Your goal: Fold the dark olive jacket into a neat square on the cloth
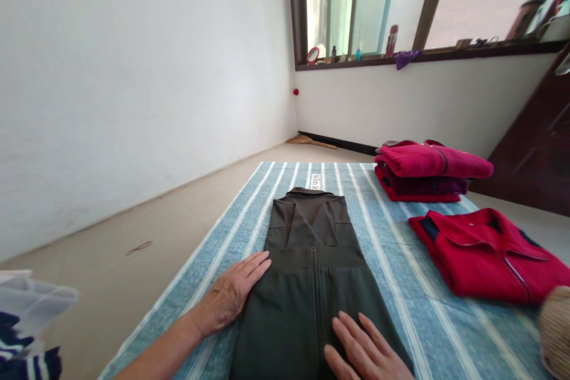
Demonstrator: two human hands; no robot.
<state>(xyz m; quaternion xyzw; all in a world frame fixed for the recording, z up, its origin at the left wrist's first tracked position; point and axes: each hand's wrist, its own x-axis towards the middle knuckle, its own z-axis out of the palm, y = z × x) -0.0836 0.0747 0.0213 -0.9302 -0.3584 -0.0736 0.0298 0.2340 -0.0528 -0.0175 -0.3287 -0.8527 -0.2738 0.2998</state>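
Observation:
A dark green zip jacket [296, 297] lies folded lengthwise in front of me, its collar at the far end and its zipper running down the middle. Along its left edge rests my left hand [234, 291], fingers stretched out, fingertips touching the fabric. My right hand [365, 350] lies flat on the lower right part of the jacket with its fingers spread. Neither hand grips anything. Beneath the jacket is a blue cloth with white stripes [218, 249]. The near end of the jacket runs out of view.
To the right lie a folded red jacket [485, 249] and, farther back, a stack of folded red and purple clothes [431, 169]. A beige ball, perhaps yarn [556, 332], sits at the right edge. White and navy fabric [31, 326] shows at lower left. A wall [133, 71] stands left.

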